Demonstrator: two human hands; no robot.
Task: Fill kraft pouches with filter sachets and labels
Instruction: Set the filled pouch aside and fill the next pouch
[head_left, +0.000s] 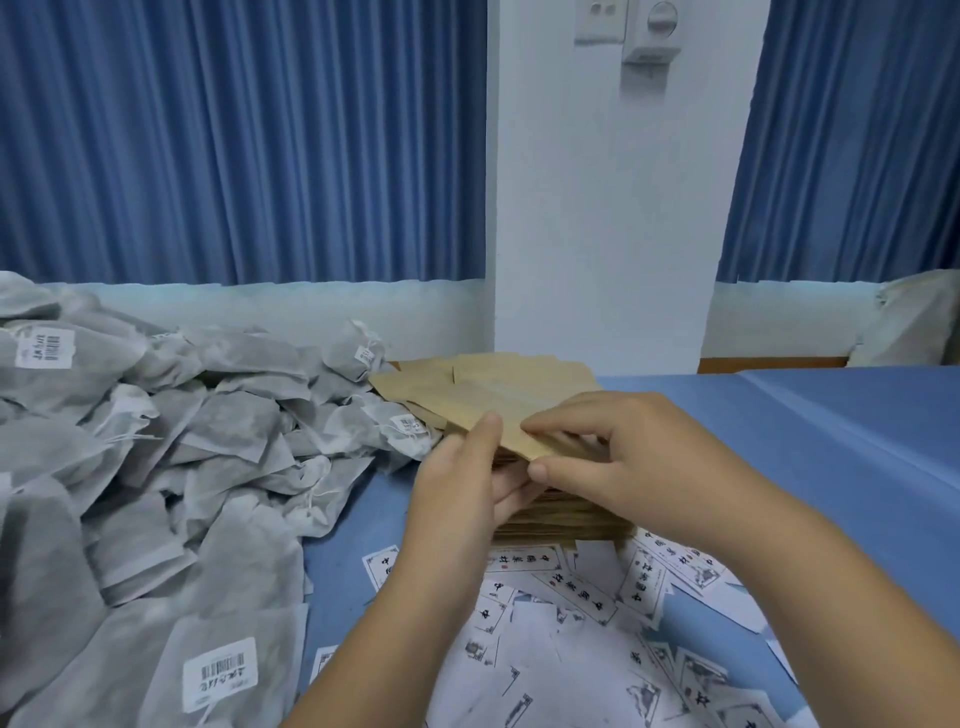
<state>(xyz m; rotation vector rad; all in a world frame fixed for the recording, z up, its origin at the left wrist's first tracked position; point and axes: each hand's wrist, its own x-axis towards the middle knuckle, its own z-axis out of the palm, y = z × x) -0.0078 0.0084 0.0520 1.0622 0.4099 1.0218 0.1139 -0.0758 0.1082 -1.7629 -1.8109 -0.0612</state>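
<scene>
A thick stack of kraft pouches (498, 384) sits in the middle of the blue table. My left hand (467, 478) pinches the near corner of the top kraft pouch (524, 434), thumb on top and fingers beneath. My right hand (618, 452) pinches the same pouch edge from the right, fingertips meeting the left thumb. A big heap of grey filter sachets (156, 457) with drawstrings and barcode stickers fills the left side. Loose white printed labels (582, 634) lie scattered under my forearms at the near edge.
The blue tablecloth (810, 447) stretches to the right of the stack. Blue curtains (234, 145) and a white pillar (602, 234) stand behind the table. A pale bag (914, 317) sits at the far right.
</scene>
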